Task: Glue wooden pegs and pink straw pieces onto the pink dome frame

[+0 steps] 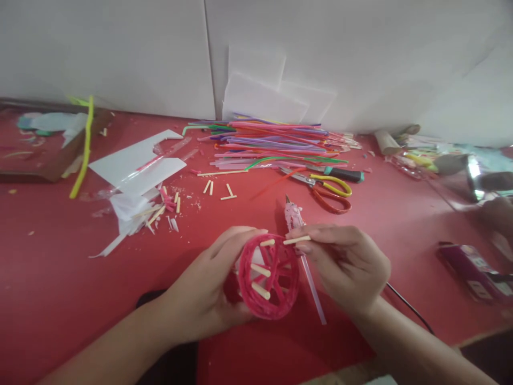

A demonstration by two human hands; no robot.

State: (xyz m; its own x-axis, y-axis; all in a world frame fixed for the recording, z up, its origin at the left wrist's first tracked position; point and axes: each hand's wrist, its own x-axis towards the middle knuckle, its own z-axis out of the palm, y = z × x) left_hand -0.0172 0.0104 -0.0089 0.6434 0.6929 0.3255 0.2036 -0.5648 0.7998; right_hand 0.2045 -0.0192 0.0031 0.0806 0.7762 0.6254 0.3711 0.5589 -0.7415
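Observation:
My left hand grips a round pink wheel made of pipe cleaner rings, with short wooden sticks fixed across between the rings. My right hand pinches one short wooden stick at the wheel's top edge. A glue gun lies on the red table just behind the wheel, its clear glue stick running under my right hand.
A pile of coloured straws lies at the back. Scissors with yellow and red handles lie before it. Cut stick bits, white paper, a yellow pipe cleaner sit left. A purple box and another person's hand are at right.

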